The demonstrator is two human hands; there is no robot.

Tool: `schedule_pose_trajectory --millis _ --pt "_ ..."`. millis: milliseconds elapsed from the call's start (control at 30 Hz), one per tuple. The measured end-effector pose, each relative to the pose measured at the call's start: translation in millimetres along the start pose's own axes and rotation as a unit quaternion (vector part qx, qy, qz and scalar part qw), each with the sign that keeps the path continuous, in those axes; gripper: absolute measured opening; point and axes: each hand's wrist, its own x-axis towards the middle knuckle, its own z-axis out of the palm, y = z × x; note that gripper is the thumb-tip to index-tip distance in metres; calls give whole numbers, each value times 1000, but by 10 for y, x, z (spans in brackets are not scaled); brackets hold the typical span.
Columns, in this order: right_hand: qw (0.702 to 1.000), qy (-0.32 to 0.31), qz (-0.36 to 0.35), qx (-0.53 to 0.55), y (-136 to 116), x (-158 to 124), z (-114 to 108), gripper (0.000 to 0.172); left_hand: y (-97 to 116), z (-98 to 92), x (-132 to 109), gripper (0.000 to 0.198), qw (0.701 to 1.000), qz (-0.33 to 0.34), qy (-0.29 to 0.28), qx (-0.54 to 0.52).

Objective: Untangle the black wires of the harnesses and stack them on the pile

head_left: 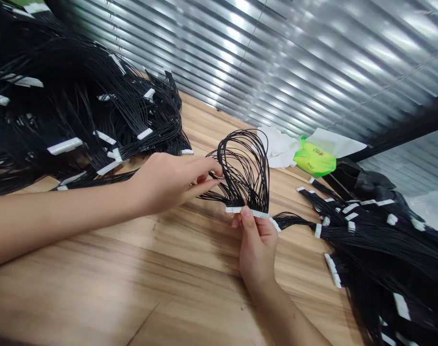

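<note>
A wire harness (244, 173) of thin black wires loops upward in the middle of the view. Along its lower end runs a long white connector (259, 213). My right hand (258, 247) pinches this connector between thumb and fingers, with the thumb on the near face. From the left, my left hand (181, 181) reaches into the loop, its thumb and index finger curled around some of the wires. Exactly how many wires lie between these fingers is hidden.
A large heap of black wire harnesses (78, 105) with white connectors lies at the left. Another pile (381, 245) covers the right side. White paper (276, 146) and a green-yellow packet (315, 158) rest near the corrugated metal wall (240, 57). Below is a wood-grain table (132, 283).
</note>
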Motion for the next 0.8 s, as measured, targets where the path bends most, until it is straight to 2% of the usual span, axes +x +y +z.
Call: schedule_pose_trajectory --millis 100,200,333,400,567,733,800 --pt "1000 -15 3 -6 1 -8 -4 21 -59 7 18 14 995 60 44 69" --pt "1000 -18 3 -9 -5 -11 -1 20 -100 -4 27 12 988 103 83 78" --pt "998 -56 19 -29 -32 -20 19 21 -110 -27 19 7 953 255 154 48" --pt "996 -74 28 -31 -43 -28 27 22 -102 -12 17 13 948 282 136 54" --pt "996 -75 34 -35 -44 -39 27 23 -100 81 20 32 986 157 -6 60" --pt "993 -98 44 -45 -61 -40 34 21 -67 31 32 28 997 17 -75 17" --pt "991 -112 45 -49 -65 -45 34 19 -45 -30 50 44 995 -25 -96 1"
